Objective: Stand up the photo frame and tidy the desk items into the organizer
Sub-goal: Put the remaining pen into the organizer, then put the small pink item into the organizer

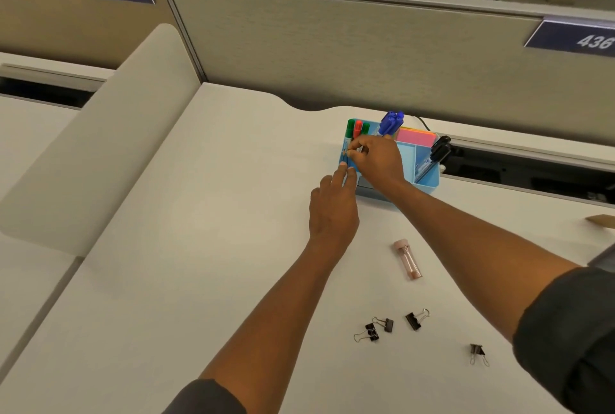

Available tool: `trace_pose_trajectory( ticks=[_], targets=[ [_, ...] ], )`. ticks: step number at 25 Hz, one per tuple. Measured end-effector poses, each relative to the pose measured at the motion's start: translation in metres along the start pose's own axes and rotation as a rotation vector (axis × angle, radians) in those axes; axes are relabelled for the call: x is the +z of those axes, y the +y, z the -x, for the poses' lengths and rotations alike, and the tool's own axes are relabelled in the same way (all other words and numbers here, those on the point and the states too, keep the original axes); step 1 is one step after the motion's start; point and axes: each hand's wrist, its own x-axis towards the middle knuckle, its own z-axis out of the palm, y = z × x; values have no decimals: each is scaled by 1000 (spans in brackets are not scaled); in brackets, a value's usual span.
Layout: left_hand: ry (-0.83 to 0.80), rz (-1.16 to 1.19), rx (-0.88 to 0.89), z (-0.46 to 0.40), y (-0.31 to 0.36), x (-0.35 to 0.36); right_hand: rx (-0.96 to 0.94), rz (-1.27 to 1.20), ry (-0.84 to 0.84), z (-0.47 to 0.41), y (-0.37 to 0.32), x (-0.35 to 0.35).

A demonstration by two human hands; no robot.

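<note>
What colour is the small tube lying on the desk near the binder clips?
Translucent pink, with a pale pink cap; the tube shows best in the head view.

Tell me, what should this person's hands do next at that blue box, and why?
Probably let go of the marker and draw the right hand back. Its fingers pinch a marker at the organizer, beside the green and red markers already standing there, while the left hand touches the box's front corner. A pink tube and four binder clips wait on the desk.
</note>
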Motion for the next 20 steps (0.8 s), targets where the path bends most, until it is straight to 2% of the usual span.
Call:
trace_pose_trajectory(
  ticks=[4,10,17,20],
  targets=[
    [-31,-10,-32,0,2,0,17,54,8,0,-2,-1],
    [-80,-11,-18,5,-1,4,33,-9,12,7,1,-17],
    [154,-6,29,29,19,31,-60,-137,129,57,14,-49],
    [-7,18,-64,42,38,48,-39,-202,121,95,31,-55]
  ],
)
